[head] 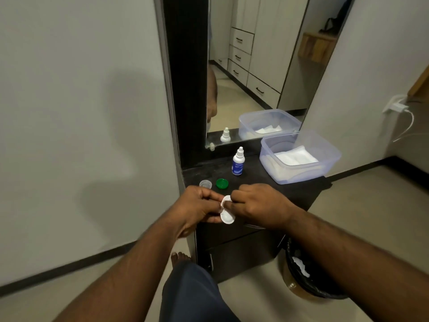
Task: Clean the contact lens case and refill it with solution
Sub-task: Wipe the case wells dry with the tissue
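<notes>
Evidently the cleaning step is in hand, judging by how things lie. Both hands hold the white contact lens case (226, 211) in the air just over the front edge of the dark cabinet top (267, 182). The left hand (199, 206) pinches the case from its left side, fingers curled round it. The right hand (257, 203) is curled too, with its fingertips (233, 198) at the upper well, seemingly rubbing or wiping inside it; whether a bit of tissue sits under the fingers I cannot tell. The lower well faces the camera, open and apparently dry.

Both caps are off and lie near the front left corner of the cabinet top: 1 clear cap (205, 183) and, just beside it, 1 green cap (221, 183). The solution bottle (238, 162) stands upright behind them, toward the mirror (255, 66), its own white top still on. A translucent plastic tub (299, 156) with white tissues inside takes up the right back corner. A bin lined with a black bag (308, 270) stands on the floor by the cabinet's right side.

Refilling is not yet begun. My judgement: the next move calls for finishing both wells, setting the case flat on the cabinet top, freeing 1 hand for the bottle, uncapping it and squeezing gently so that neither well overflows.
</notes>
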### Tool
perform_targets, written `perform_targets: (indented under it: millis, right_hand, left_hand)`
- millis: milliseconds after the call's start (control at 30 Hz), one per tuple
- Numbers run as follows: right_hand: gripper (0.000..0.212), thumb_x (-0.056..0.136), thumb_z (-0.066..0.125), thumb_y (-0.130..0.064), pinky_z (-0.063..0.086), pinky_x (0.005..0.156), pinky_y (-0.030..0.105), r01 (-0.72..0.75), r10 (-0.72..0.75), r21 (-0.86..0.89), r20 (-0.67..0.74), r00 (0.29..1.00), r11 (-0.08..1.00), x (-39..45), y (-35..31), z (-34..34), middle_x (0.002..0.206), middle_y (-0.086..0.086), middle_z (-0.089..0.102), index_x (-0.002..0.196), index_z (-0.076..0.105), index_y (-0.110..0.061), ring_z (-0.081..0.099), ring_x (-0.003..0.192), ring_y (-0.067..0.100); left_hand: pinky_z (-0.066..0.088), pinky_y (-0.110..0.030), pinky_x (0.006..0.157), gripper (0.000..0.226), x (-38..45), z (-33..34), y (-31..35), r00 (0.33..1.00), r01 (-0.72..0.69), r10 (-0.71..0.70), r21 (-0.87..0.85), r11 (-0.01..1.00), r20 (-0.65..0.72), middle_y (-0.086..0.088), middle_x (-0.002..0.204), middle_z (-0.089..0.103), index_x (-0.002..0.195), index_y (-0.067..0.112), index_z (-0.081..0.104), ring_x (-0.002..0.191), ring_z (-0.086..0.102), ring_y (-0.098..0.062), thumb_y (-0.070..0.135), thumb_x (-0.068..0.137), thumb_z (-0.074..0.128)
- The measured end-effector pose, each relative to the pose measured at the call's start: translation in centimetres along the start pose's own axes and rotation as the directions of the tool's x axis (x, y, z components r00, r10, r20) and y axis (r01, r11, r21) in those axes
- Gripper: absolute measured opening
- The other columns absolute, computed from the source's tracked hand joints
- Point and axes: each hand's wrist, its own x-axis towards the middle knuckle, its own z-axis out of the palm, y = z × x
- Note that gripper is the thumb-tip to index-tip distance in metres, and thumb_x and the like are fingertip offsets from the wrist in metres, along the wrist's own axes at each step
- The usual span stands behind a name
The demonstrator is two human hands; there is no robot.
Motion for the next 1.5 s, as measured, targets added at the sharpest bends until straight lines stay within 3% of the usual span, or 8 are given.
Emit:
perform_targets:
  millis: [233, 300, 400, 800, 967, 1233, 1367, 1500]
  right_hand:
    - [0.019, 0.078, 0.069, -0.023, 0.039, 0.046, 0.023, -0.203, 0.204, 0.149, 0.003, 0.979, 0.968, -2.1, 0.1, 0.1, 0.079, 0.002, 0.064, 0.095, 0.071, -0.016, 0.057, 0.063, 0.019]
    - [0.024, 0.086, 0.052, -0.030, 0.042, 0.047, 0.025, -0.321, 0.340, 0.222, -0.048, 0.939, 0.920, -2.0, -0.3, 0.3, 0.080, 0.002, 0.064, 0.094, 0.072, -0.017, 0.058, 0.065, 0.018]
    - [0.028, 0.089, 0.050, -0.034, 0.049, 0.051, 0.032, -0.455, 0.506, 0.341, -0.074, 0.859, 0.822, -2.3, -0.5, 0.7, 0.081, 0.001, 0.065, 0.095, 0.072, -0.018, 0.058, 0.069, 0.018]
    - [0.025, 0.086, 0.053, -0.035, 0.049, 0.056, 0.031, -0.475, 0.512, 0.370, -0.003, 0.859, 0.799, -2.2, -1.8, 1.7, 0.083, -0.002, 0.066, 0.092, 0.072, -0.020, 0.058, 0.072, 0.018]
    - [0.016, 0.081, 0.065, -0.025, 0.052, 0.070, 0.040, -0.609, 0.760, 0.579, -0.027, 0.650, 0.542, -2.5, -1.9, 1.4, 0.086, 0.000, 0.070, 0.091, 0.074, -0.016, 0.062, 0.079, 0.019]
    - [0.020, 0.080, 0.064, -0.028, 0.050, 0.070, 0.036, -0.578, 0.702, 0.601, 0.037, 0.711, 0.553, -0.7, -2.1, 0.8, 0.083, 0.000, 0.069, 0.092, 0.074, -0.016, 0.059, 0.079, 0.016]
    - [0.021, 0.084, 0.063, -0.031, 0.045, 0.067, 0.032, -0.555, 0.604, 0.514, 0.089, 0.792, 0.653, 0.7, -2.0, 0.4, 0.083, 0.000, 0.062, 0.098, 0.073, -0.017, 0.053, 0.080, 0.013]
    - [0.021, 0.085, 0.065, -0.029, 0.037, 0.070, 0.024, -0.603, 0.641, 0.497, 0.116, 0.759, 0.624, 0.7, -1.6, 0.4, 0.087, -0.002, 0.062, 0.100, 0.073, -0.019, 0.050, 0.083, 0.007]
  left_hand:
    - [0.061, -0.034, 0.067, 0.019, 0.4, 0.0, -0.1, 1.000, 0.023, -0.023, -0.012, 1.000, -0.014, -0.015, 0.092, 0.074, 0.092, 0.000, 0.071, 0.083, 0.073, -0.028, -0.011, 0.079, 0.063]
    - [0.061, -0.033, 0.066, 0.019, 0.3, 0.0, -0.1, 1.000, 0.021, -0.021, -0.016, 1.000, -0.007, -0.014, 0.092, 0.074, 0.093, 0.000, 0.071, 0.083, 0.073, -0.028, -0.012, 0.079, 0.063]
    - [0.061, -0.032, 0.064, 0.019, 0.1, 0.2, 0.0, 1.000, 0.016, -0.016, -0.021, 1.000, -0.019, -0.015, 0.092, 0.074, 0.093, -0.001, 0.070, 0.082, 0.073, -0.028, -0.012, 0.079, 0.062]
    - [0.061, -0.034, 0.063, 0.017, -0.1, 0.4, 0.2, 0.998, 0.010, -0.010, -0.001, 1.000, -0.057, -0.015, 0.091, 0.073, 0.088, 0.001, 0.069, 0.079, 0.073, -0.028, -0.012, 0.078, 0.063]
    - [0.060, -0.028, 0.057, 0.016, -0.4, 0.6, 0.4, 0.997, 0.024, -0.023, 0.009, 1.000, -0.068, -0.014, 0.094, 0.072, 0.089, 0.000, 0.069, 0.078, 0.073, -0.026, -0.011, 0.080, 0.063]
    - [0.058, -0.028, 0.054, 0.010, -0.4, 0.8, 0.5, 0.996, 0.015, -0.013, 0.029, 0.999, -0.084, -0.019, 0.086, 0.071, 0.081, -0.003, 0.067, 0.071, 0.073, -0.026, -0.011, 0.077, 0.066]
    - [0.058, -0.026, 0.053, 0.010, -0.5, 0.8, 0.6, 0.995, 0.017, -0.012, 0.044, 0.999, -0.098, -0.016, 0.085, 0.071, 0.081, -0.001, 0.067, 0.070, 0.073, -0.024, -0.011, 0.077, 0.065]
    - [0.058, -0.028, 0.054, 0.010, -0.5, 1.0, 0.5, 0.994, 0.005, 0.000, 0.041, 0.999, -0.108, -0.018, 0.085, 0.071, 0.083, -0.004, 0.067, 0.069, 0.073, -0.024, -0.011, 0.077, 0.065]
